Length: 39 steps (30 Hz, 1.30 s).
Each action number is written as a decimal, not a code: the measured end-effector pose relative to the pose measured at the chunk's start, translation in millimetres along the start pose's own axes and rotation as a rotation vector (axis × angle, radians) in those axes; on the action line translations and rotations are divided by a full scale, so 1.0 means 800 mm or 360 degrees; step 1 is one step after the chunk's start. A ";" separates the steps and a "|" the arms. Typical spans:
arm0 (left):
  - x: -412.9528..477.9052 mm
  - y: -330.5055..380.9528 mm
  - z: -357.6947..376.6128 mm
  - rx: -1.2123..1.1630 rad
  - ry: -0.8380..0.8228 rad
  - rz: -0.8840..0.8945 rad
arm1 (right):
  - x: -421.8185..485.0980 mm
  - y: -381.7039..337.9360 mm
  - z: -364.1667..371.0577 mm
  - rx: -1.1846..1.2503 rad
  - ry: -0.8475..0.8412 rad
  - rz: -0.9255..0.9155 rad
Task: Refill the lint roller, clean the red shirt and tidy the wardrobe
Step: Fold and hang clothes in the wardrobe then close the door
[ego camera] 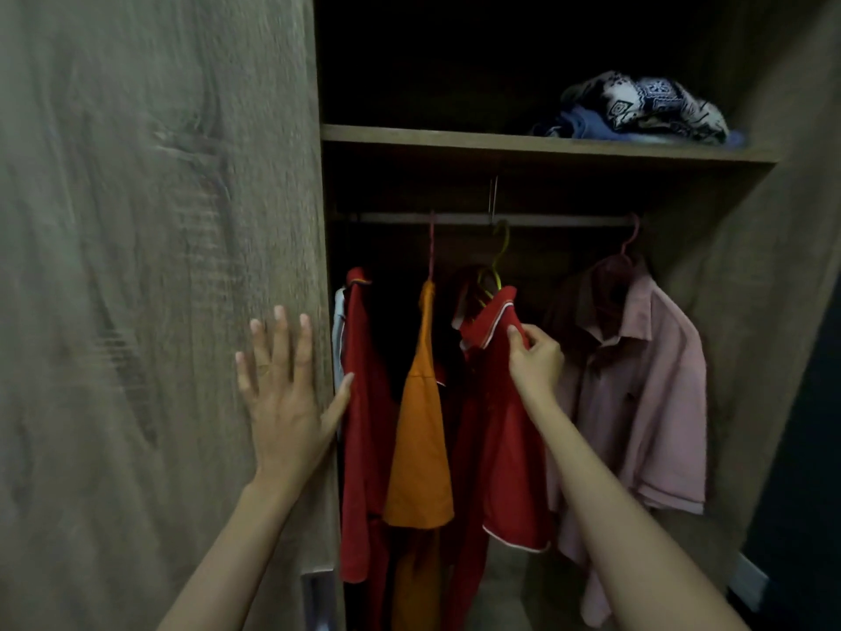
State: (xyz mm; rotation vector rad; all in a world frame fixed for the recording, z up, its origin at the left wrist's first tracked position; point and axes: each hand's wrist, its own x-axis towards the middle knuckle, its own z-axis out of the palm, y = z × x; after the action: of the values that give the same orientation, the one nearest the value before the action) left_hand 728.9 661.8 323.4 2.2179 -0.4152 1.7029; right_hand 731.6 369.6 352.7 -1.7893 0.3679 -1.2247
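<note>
Dim, lit from the near side; the wardrobe (523,150) blackens far inside, its left door (136,220) motion-blurred

Person, two limbs in view. Left hand (284,393) and right hand (537,362) are ungloved. Left forearm (227,548) and right forearm (614,516) are bare to the frame edge. Thin ring (263,368) on a left finger, detail unreadable. Nails (306,320) short, plain.

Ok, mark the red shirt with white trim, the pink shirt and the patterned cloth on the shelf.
red shirt (505,448): head view, front panel below the collar.
pink shirt (646,403): head view, chest panel.
patterned cloth (646,102): head view, top of the bundle.
</note>
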 end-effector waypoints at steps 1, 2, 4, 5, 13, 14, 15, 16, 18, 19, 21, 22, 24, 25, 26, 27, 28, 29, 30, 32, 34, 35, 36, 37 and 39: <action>0.000 -0.002 0.004 0.0024 0.0016 0.0022 | 0.006 -0.005 0.007 -0.0018 -0.0003 0.0008; 0.000 -0.004 0.007 0.0042 0.0038 0.0036 | 0.013 -0.009 0.013 -0.0032 -0.0003 0.0013; -0.001 -0.007 0.012 0.0052 0.0088 0.0053 | 0.023 -0.018 0.025 -0.0041 -0.0013 0.0041; -0.002 -0.008 0.014 0.0052 0.0111 0.0061 | 0.026 -0.022 0.031 -0.0040 -0.0019 0.0060; -0.004 -0.011 0.021 0.0066 0.0190 0.0080 | 0.022 -0.028 0.055 0.0013 0.0057 0.0074; -0.005 -0.012 0.022 0.0067 0.0195 0.0085 | 0.023 -0.031 0.057 0.0022 0.0069 0.0053; -0.005 -0.012 0.023 0.0075 0.0197 0.0092 | 0.025 -0.034 0.058 0.0017 0.0075 0.0037; -0.006 -0.013 0.023 0.0083 0.0191 0.0099 | 0.028 -0.037 0.059 -0.0003 0.0077 0.0028; -0.008 -0.014 0.023 0.0084 0.0178 0.0108 | 0.033 -0.038 0.061 -0.0055 0.0053 0.0033; -0.009 -0.015 0.022 0.0080 0.0175 0.0110 | 0.034 -0.038 0.062 -0.0072 0.0032 0.0039; -0.011 -0.016 0.022 0.0078 0.0175 0.0108 | 0.036 -0.035 0.064 -0.0087 0.0006 0.0053; -0.011 -0.016 0.022 0.0079 0.0173 0.0109 | 0.037 -0.033 0.065 -0.0090 -0.0003 0.0062; -0.011 -0.016 0.022 0.0075 0.0162 0.0111 | 0.039 -0.029 0.065 -0.0110 -0.0036 0.0087; -0.011 -0.017 0.022 0.0070 0.0155 0.0111 | 0.039 -0.028 0.065 -0.0124 -0.0053 0.0097; -0.011 -0.017 0.022 0.0065 0.0150 0.0109 | 0.039 -0.026 0.063 -0.0130 -0.0066 0.0102; -0.011 -0.016 0.021 0.0061 0.0148 0.0106 | 0.039 -0.024 0.061 -0.0126 -0.0075 0.0100; -0.011 -0.016 0.021 0.0056 0.0149 0.0100 | 0.038 -0.022 0.060 -0.0119 -0.0080 0.0090; -0.011 -0.016 0.021 0.0049 0.0148 0.0094 | 0.037 -0.019 0.058 -0.0112 -0.0080 0.0070; -0.011 -0.015 0.020 0.0046 0.0145 0.0090 | 0.036 -0.016 0.057 -0.0096 -0.0081 0.0037; -0.011 -0.014 0.020 0.0057 0.0141 0.0088 | 0.035 -0.006 0.055 -0.0029 -0.0082 -0.0052; -0.010 -0.014 0.021 0.0074 0.0141 0.0084 | 0.032 0.005 0.050 0.0041 -0.0096 -0.0097; -0.011 -0.014 0.021 0.0081 0.0143 0.0083 | 0.029 0.009 0.046 0.0058 -0.0107 -0.0112; -0.011 -0.014 0.021 0.0082 0.0146 0.0083 | 0.027 0.013 0.043 0.0069 -0.0120 -0.0123; -0.011 -0.014 0.021 0.0077 0.0146 0.0084 | 0.024 0.014 0.038 0.0083 -0.0131 -0.0137; -0.010 -0.014 0.019 0.0057 0.0147 0.0085 | 0.012 0.013 0.026 0.0118 -0.0111 -0.0157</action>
State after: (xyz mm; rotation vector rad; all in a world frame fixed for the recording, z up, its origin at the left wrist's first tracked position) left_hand 744.9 665.5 311.0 2.1605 -0.4279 1.8460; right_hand 756.5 368.0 348.2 -1.7988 0.1942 -1.2244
